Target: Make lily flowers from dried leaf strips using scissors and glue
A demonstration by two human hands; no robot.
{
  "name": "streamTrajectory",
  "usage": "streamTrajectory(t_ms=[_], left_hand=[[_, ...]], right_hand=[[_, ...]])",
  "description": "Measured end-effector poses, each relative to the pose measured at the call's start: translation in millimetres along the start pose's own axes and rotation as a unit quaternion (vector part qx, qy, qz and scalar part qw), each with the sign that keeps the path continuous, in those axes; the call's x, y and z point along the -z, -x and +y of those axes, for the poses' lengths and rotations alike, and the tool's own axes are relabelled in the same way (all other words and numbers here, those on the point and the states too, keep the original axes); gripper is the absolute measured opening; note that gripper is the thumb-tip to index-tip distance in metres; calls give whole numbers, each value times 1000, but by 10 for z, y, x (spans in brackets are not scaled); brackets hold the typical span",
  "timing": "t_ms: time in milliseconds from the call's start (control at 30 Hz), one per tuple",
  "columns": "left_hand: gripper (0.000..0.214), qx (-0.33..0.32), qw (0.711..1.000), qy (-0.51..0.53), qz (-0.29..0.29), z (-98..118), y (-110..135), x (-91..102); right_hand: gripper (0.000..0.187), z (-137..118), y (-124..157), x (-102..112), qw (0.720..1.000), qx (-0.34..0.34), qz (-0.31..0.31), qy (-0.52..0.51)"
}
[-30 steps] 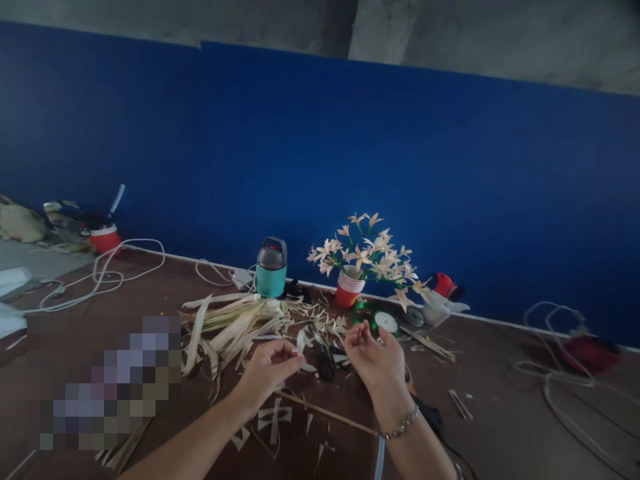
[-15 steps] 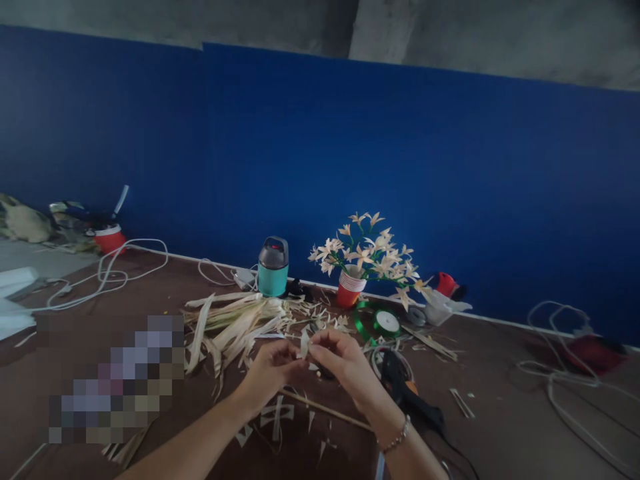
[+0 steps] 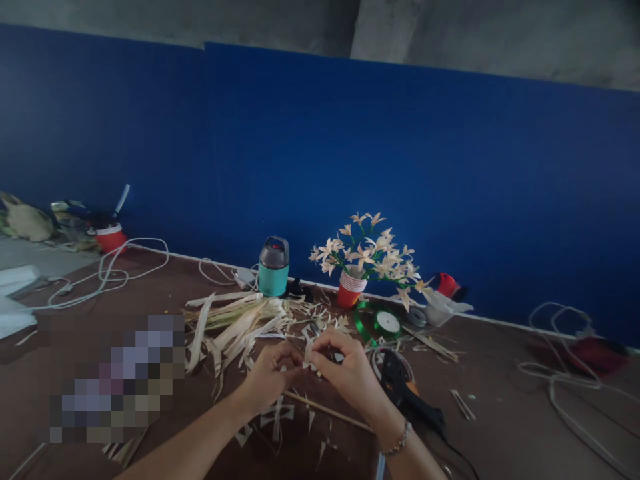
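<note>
My left hand [image 3: 273,373] and my right hand [image 3: 343,363] meet over the middle of the brown tabletop. Between their fingertips is a small pale piece of dried husk [image 3: 308,349], pinched from both sides. Its lower part is hidden by my fingers. Beyond my left hand lies a heap of dried corn husks [image 3: 240,327]. Cut husk pieces [image 3: 277,415] and a thin stick [image 3: 327,408] rest below my wrists. Beside my right forearm is a black glue gun [image 3: 410,397].
Husk flowers [image 3: 373,252] stand in stacked red-and-white cups [image 3: 351,288] by the blue wall. Nearby are a teal lantern-like device [image 3: 273,270] and a green ribbon spool [image 3: 387,323]. White cables [image 3: 107,267] trail at the left; another cable [image 3: 553,383] loops at the right.
My fingers have shifted slightly around the husk piece, and it sits a little lower and at a different angle. Both hands stay in nearly the same place.
</note>
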State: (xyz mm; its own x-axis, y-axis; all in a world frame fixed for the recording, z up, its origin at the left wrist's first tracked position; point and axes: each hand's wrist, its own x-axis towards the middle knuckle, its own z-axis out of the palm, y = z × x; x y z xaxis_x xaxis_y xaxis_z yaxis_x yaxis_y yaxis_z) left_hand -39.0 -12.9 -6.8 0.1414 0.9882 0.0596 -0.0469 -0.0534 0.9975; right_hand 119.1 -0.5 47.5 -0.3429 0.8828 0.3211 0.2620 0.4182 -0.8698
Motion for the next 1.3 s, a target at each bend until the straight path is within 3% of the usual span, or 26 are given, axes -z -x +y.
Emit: streamTrajectory(t_ms=[233, 467, 600, 767, 1067, 1300], left_hand=[[23, -39, 999, -27, -14, 32, -9, 21], [35, 59, 995, 79, 2, 32, -21, -24], [41, 59, 989, 133, 17, 73, -33, -61], [37, 38, 991, 120, 35, 99, -15, -77], [33, 56, 989, 130, 47, 86, 6, -117], [26, 53, 994, 74, 55, 17, 12, -105]], right_hand=[[10, -43, 4, -7, 1000, -11, -1, 4], [9, -48, -3, -3, 999, -17, 28, 3], [8, -35, -5, -9, 997, -28, 67, 6], [11, -18, 1, -50, 996, -46, 82, 3], [12, 22, 11, -103, 994, -63, 84, -29], [14, 41, 8, -124, 992, -69, 93, -46]])
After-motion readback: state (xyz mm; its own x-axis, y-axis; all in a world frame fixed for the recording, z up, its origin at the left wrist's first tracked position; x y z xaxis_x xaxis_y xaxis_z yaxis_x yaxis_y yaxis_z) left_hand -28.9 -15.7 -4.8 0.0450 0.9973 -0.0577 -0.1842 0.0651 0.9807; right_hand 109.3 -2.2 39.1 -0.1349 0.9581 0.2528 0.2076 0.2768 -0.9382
